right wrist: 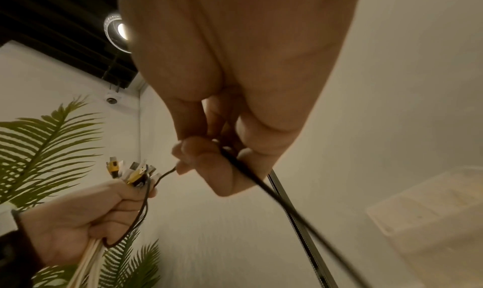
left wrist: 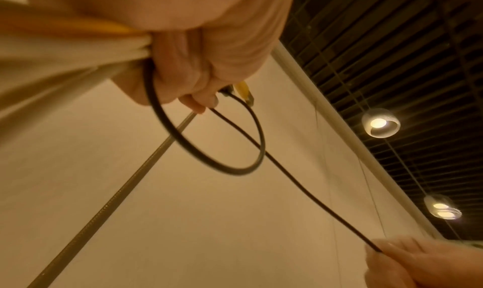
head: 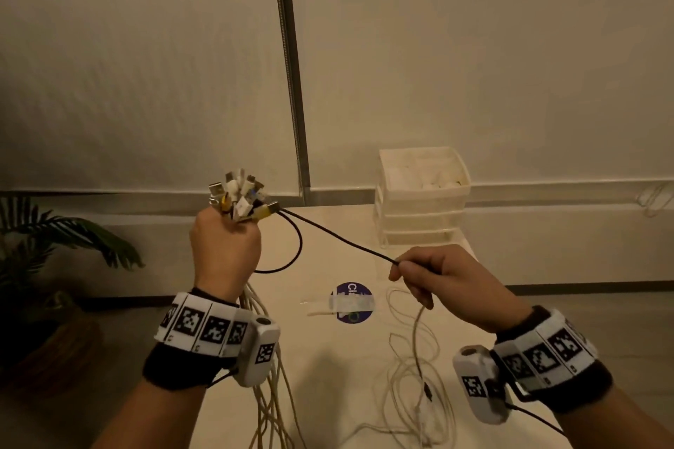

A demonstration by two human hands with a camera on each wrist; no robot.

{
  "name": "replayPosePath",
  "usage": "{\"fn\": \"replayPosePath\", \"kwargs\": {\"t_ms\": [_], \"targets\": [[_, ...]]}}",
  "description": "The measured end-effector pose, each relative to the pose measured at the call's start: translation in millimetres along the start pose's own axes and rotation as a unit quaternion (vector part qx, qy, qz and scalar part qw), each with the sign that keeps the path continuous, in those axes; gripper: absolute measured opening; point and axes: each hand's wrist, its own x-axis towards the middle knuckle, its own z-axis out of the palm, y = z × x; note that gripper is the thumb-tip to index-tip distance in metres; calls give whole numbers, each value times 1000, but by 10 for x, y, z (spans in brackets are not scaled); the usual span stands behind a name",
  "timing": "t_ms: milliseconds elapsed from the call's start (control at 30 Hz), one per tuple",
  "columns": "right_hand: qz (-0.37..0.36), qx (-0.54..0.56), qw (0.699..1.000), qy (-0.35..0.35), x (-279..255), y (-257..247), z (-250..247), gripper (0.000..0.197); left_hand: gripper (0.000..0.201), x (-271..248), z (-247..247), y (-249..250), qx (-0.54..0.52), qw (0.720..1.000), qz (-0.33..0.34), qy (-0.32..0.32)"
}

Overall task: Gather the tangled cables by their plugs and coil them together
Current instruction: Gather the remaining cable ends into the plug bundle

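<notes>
Overhead, plugs point(head: 240, 198) above left hand point(head: 225, 252), right hand point(head: 443, 284) pinching black cable point(head: 339, 238)

Seen from below, the right hand point(right wrist: 209, 164) pinches a thin black cable point(right wrist: 274, 191) between thumb and fingertips, and the cable runs down and right past the wrist. Lower left, the left hand point(right wrist: 78, 220) grips a bundle of pale cables point(right wrist: 86, 257), with a cluster of plugs point(right wrist: 130, 171) sticking up above its fist. Fern-like green fronds point(right wrist: 39, 147) stand behind it against a pale wall point(right wrist: 392, 85).
</notes>
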Motion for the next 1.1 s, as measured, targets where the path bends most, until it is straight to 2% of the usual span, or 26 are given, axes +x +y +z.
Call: {"fn": "replayPosePath", "kwargs": {"t_ms": [133,233,267,367,433,500,600,700,767,867,933,1033,1100], "targets": [[22,-44,999,-18,-105,163,-72,23,18,184,-188,-94,19,999,-46,14],[54,-31,997,39,-199,329,-146,26,10,235,-318,-130,27,997,-74,21],[63,-7,996,59,-204,363,-158,27,8,206,-312,-117,40,998,-49,0],[91,66,989,101,-151,345,-107,27,13,-28,-224,40,37,989,53,-133],[94,38,988,119,-90,283,-69,26,28,-224,-179,220,-12,968,108,-225],[79,-43,987,130,-51,196,-40,25,43,-395,-136,364,-57,936,153,-312],[54,-93,986,126,-48,43,34,24,46,-560,-15,428,-86,904,224,-353],[40,-34,994,94,-77,-143,116,24,22,-612,159,385,-41,891,254,-373],[28,12,997,71,-99,-267,150,25,14,-645,257,345,8,891,271,-363],[15,33,998,49,-126,-368,151,25,18,-637,286,317,0,915,257,-311],[16,51,998,41,-160,-359,90,26,23,-556,246,280,-27,942,222,-250],[30,105,993,37,-277,-270,-15,26,36,-343,118,157,-78,973,128,-177],[44,129,991,14,-356,-175,-24,26,31,-259,56,96,-58,975,144,-157]]}}
